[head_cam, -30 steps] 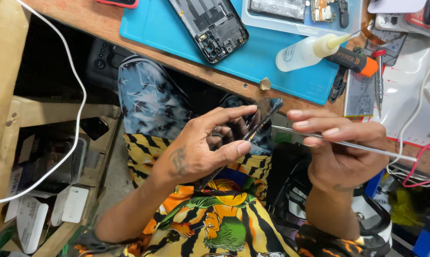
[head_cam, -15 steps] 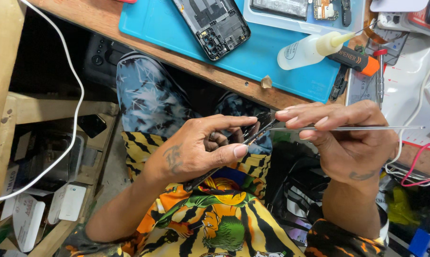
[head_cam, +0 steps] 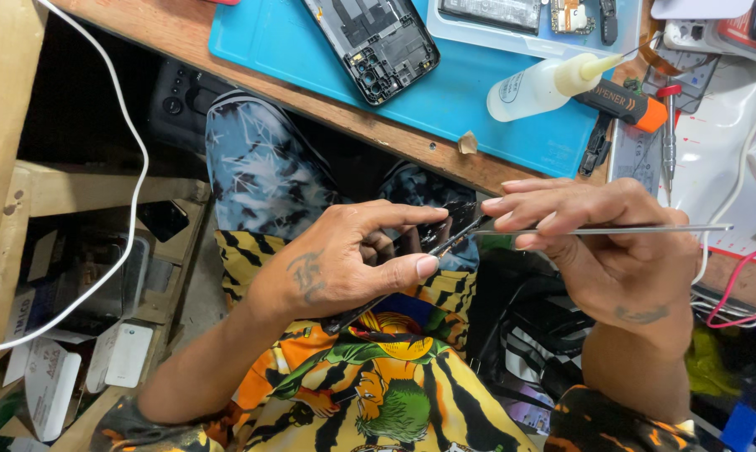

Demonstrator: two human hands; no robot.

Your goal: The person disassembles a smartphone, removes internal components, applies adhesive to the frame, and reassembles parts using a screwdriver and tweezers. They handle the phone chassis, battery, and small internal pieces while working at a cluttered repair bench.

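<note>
Your left hand (head_cam: 344,268) holds the thin dark phone screen (head_cam: 411,268) over your lap, just below the table (head_cam: 227,38) edge. It looks light and easy to crack, so hold its edges. Your right hand (head_cam: 604,243) pinches the silver tweezers (head_cam: 612,228), now level instead of slanted like before.

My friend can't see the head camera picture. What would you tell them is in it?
A person's left hand holds a thin dark panel over their lap while the right hand pokes its edge with metal tweezers. Above, an opened phone and squeeze bottle lie on a blue mat.
</note>
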